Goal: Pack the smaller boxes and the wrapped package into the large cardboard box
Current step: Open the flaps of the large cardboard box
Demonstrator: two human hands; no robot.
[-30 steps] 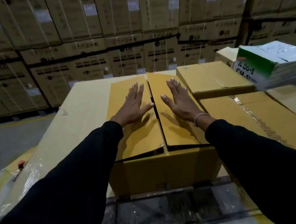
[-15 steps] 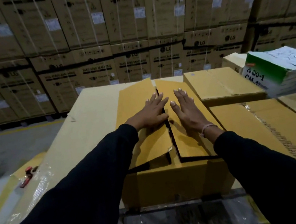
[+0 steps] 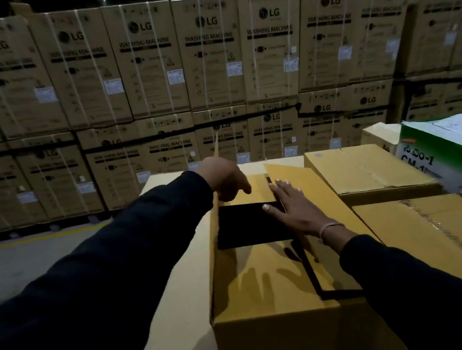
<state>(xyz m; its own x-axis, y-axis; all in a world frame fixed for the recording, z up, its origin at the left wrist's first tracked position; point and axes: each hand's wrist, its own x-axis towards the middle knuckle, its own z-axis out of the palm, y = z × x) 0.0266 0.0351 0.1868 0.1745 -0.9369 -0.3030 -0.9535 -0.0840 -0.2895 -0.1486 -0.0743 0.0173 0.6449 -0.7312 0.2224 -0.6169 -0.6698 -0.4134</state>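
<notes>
The large cardboard box (image 3: 278, 341) stands right in front of me. My left hand (image 3: 224, 181) is closed around its left top flap (image 3: 215, 216), which now stands nearly upright and shows edge-on. A dark opening (image 3: 249, 223) gapes beneath it; nothing inside can be made out. My right hand (image 3: 292, 210) lies flat, fingers spread, on the right flap (image 3: 325, 250), which is still down. A smaller closed box (image 3: 367, 172) sits to the right, and beyond it the green-and-white wrapped package (image 3: 454, 153).
Another small pale box (image 3: 379, 134) stands behind the package. A taped flat carton (image 3: 442, 233) lies at the right, a pale wrapped carton (image 3: 177, 302) at the left. A wall of stacked washing-machine cartons (image 3: 212, 57) fills the background, with grey floor (image 3: 26, 259) to the left.
Both hands lay flat on the closed flaps before. Now my left hand has lifted the left flap upright, exposing the dark inside. My view has tilted upward.
</notes>
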